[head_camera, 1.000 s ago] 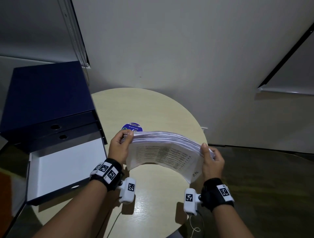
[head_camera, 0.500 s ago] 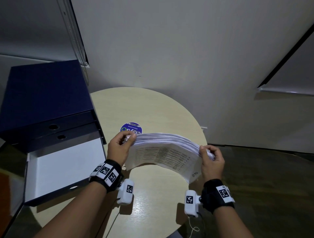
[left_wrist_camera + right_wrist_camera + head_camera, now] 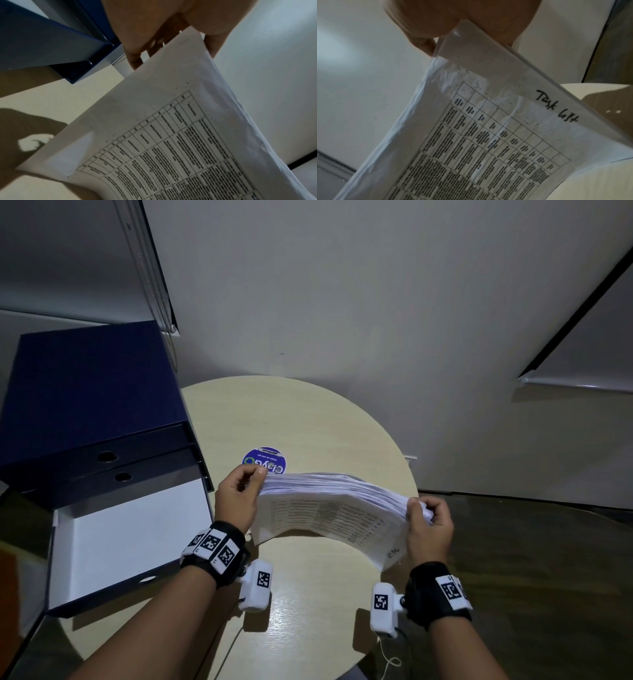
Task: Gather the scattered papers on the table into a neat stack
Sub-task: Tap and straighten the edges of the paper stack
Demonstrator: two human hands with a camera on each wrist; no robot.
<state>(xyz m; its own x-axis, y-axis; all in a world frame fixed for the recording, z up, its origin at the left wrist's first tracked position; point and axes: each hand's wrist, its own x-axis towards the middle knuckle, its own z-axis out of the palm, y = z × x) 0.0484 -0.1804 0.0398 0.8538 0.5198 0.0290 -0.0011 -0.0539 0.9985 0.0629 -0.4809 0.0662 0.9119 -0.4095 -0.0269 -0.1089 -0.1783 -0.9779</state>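
While our left hand [image 3: 236, 498] and right hand [image 3: 428, 525] pinch its 2 ends, the paper stack [image 3: 329, 508] spans left-right between them above the table [image 3: 308, 419].

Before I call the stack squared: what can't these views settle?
- Stack's far face: head view, hidden by the sheets.
- Printed table: blurred in both wrist views.
- Right hand's fingertips: hidden by the paper.
- Sticker: partly hidden by left hand.
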